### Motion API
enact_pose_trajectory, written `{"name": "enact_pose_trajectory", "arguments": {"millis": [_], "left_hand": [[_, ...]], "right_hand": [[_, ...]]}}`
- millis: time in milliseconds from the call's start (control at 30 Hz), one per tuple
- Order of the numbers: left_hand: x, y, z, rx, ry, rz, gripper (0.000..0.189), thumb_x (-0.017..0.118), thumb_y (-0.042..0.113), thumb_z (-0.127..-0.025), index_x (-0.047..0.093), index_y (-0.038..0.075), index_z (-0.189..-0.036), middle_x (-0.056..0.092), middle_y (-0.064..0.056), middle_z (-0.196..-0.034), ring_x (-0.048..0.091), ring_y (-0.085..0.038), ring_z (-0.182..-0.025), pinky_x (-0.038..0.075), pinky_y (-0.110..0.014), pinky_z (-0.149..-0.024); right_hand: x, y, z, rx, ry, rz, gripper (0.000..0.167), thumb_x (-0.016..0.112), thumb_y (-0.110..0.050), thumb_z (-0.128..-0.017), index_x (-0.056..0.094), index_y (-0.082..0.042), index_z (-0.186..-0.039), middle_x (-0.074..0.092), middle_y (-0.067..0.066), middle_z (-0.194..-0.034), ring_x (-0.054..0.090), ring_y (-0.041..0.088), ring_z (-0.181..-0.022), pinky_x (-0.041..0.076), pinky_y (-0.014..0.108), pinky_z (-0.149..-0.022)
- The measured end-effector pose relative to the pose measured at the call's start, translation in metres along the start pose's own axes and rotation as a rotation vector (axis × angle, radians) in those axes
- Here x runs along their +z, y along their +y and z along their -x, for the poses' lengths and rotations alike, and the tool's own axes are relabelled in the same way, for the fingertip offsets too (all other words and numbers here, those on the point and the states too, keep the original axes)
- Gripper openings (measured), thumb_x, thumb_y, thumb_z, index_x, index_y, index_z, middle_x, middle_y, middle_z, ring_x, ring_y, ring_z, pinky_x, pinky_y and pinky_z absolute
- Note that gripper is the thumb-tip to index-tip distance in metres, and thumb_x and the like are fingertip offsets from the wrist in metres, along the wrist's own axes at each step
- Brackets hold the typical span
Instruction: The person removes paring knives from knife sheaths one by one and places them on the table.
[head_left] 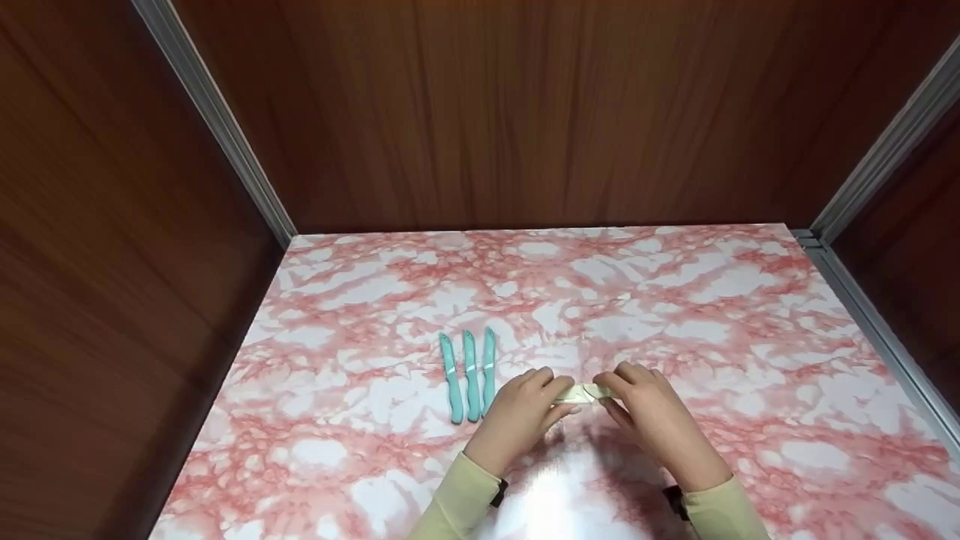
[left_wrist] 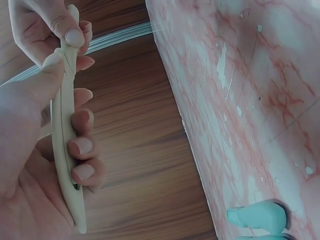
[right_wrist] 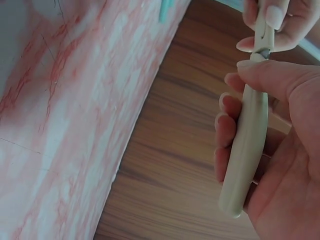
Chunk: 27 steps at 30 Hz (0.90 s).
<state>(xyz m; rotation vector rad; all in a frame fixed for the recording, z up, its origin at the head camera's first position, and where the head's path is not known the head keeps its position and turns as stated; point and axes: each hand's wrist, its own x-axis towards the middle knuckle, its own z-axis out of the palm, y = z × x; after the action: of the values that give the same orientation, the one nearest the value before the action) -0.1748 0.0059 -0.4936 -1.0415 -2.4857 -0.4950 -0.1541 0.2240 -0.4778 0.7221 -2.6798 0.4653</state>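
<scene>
dark wood-grain panels (head_left: 525, 112) meet at grey metal strips (head_left: 215, 112) around a red-and-white marbled tabletop (head_left: 360, 300); glare (head_left: 546, 499) whitens its near part.

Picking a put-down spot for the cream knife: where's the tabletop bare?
Bare tabletop: left of the three teal knives to the left edge; beyond the knives to the far edge; right of the right hand to the right edge. Crowded: around the right hand and left hand, which hold the cream knife, the left close beside the teal knives.
</scene>
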Motion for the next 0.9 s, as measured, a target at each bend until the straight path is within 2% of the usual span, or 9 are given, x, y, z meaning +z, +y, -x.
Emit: {"name": "enact_pose_trajectory", "arguments": {"millis": [133, 300, 600, 900], "left_hand": [[0.0015, 0.0017, 0.0004, 0.002, 0.019, -0.064, 0.03, 0.062, 0.044, -0.089, 0.063, 0.02, -0.108, 0.047, 0.005, -0.078, 0.045, -0.011, -0.066, 0.041, -0.024, -0.06], [0.0029, 0.0034, -0.0001, 0.01, 0.056, -0.121, 0.032, 0.064, 0.045, -0.087, 0.064, 0.021, -0.107, 0.048, 0.004, -0.08, 0.048, -0.013, -0.071, 0.041, -0.025, -0.063], [0.0029, 0.0047, 0.0009, 0.016, 0.023, -0.102, 0.034, 0.061, 0.042, -0.09, 0.063, 0.02, -0.115, 0.052, 0.004, -0.088, 0.051, -0.012, -0.076, 0.043, -0.026, -0.068], [0.0058, 0.0039, 0.0039, 0.028, 0.017, -0.051, 0.033, 0.06, 0.043, -0.091, 0.065, 0.019, -0.113, 0.052, 0.005, -0.086, 0.05, -0.01, -0.074, 0.045, -0.024, -0.071]], "right_hand": [[-0.0015, -0.0004, 0.0025, 0.007, 0.0, -0.001, 0.029, 0.079, -0.01, -0.079, 0.067, -0.017, -0.104, 0.051, -0.006, -0.085, 0.047, 0.013, -0.071, 0.041, 0.035, -0.069], [-0.0018, -0.0017, 0.0046, 0.018, 0.007, -0.002, 0.027, 0.079, -0.012, -0.08, 0.067, -0.015, -0.104, 0.051, -0.005, -0.086, 0.049, 0.013, -0.072, 0.042, 0.035, -0.069], [-0.0019, -0.0018, 0.0051, 0.013, -0.002, -0.03, 0.027, 0.078, -0.012, -0.08, 0.068, -0.015, -0.105, 0.055, -0.006, -0.088, 0.052, 0.013, -0.075, 0.045, 0.036, -0.07], [0.0008, 0.0036, 0.0056, -0.043, 0.026, -0.072, 0.032, 0.08, -0.004, -0.075, 0.07, -0.018, -0.102, 0.057, -0.009, -0.086, 0.053, 0.009, -0.074, 0.047, 0.031, -0.067]]}}
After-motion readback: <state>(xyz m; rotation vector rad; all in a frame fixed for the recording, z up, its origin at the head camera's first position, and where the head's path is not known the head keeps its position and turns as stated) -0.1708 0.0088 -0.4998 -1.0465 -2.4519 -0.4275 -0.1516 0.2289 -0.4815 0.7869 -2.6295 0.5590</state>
